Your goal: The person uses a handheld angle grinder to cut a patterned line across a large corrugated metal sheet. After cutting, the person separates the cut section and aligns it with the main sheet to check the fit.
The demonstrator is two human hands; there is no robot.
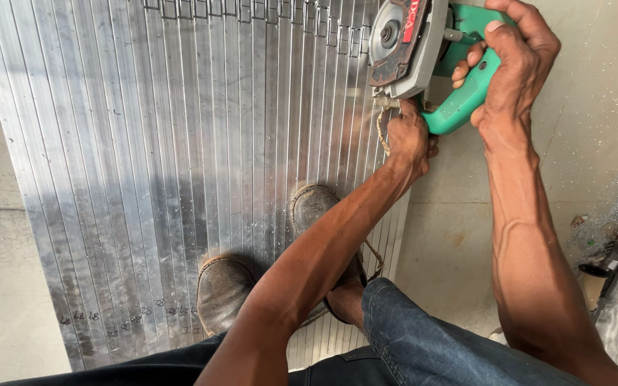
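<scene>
Head view: hands on green saw; ribbed aluminium

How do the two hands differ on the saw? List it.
The right hand is wrapped around the green handle of the saw; the left hand sits lower, by the saw's grey base at the edge of the metal strips. The right hand is farther from the body, the left hand nearer. Both are bare.

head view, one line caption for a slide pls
Right hand grips a green circular saw, left hand by its base, over aluminium strips.
</scene>
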